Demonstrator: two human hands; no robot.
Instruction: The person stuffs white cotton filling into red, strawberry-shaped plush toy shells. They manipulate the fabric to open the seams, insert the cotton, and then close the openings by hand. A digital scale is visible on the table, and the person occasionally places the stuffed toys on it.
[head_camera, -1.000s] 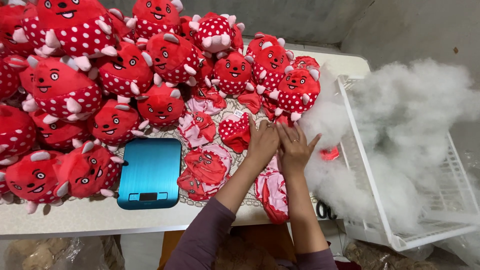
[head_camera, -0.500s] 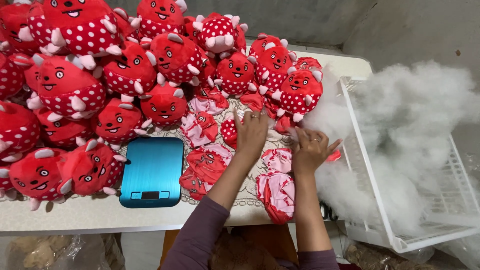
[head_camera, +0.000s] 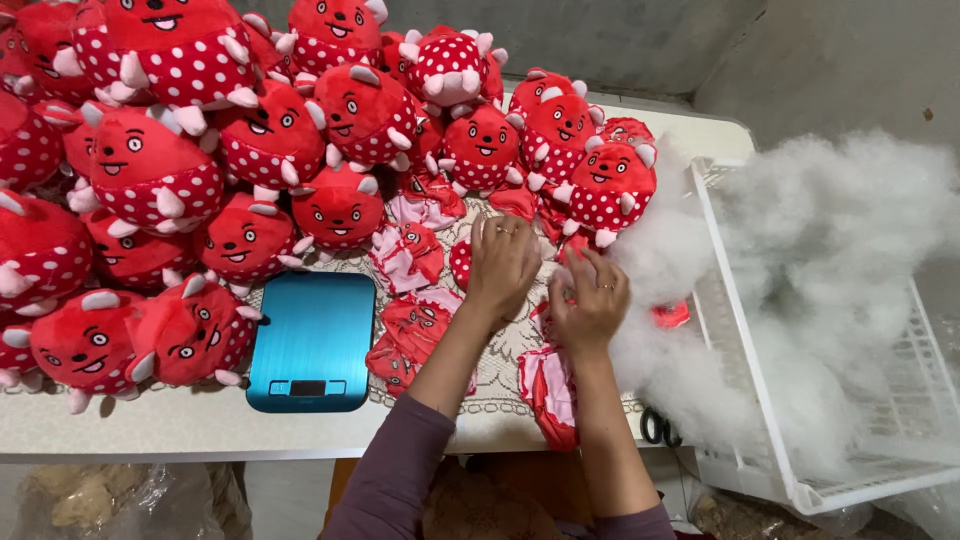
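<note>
Stuffed red spotted toys (head_camera: 150, 180) crowd the desk (head_camera: 150, 425) beside a blue scale (head_camera: 312, 342). The left hand (head_camera: 503, 262), grip spread, presses flat unstuffed toy skins (head_camera: 425, 320) (pink-lined); the right hand (head_camera: 590, 305) pinches another skin (head_camera: 555, 380) beside white stuffing (head_camera: 800, 300).

Looks like a small toy-making workshop, the hand-stuffing kind. Dead giveaway is the pile of identical red plush toys (head_camera: 340, 120) with white polka dots heaped across the back of the desk (head_camera: 140, 425). In front of that pile lie flat unstuffed toy skins (head_camera: 410, 330) in red and pink. Left of the skins sits a blue digital scale (head_camera: 312, 342). Right of the desk there's a white wire basket (head_camera: 800, 440) overflowing with loose white stuffing fibre (head_camera: 840, 260). Plain grey concrete walls behind it all, nothing homey.
</note>
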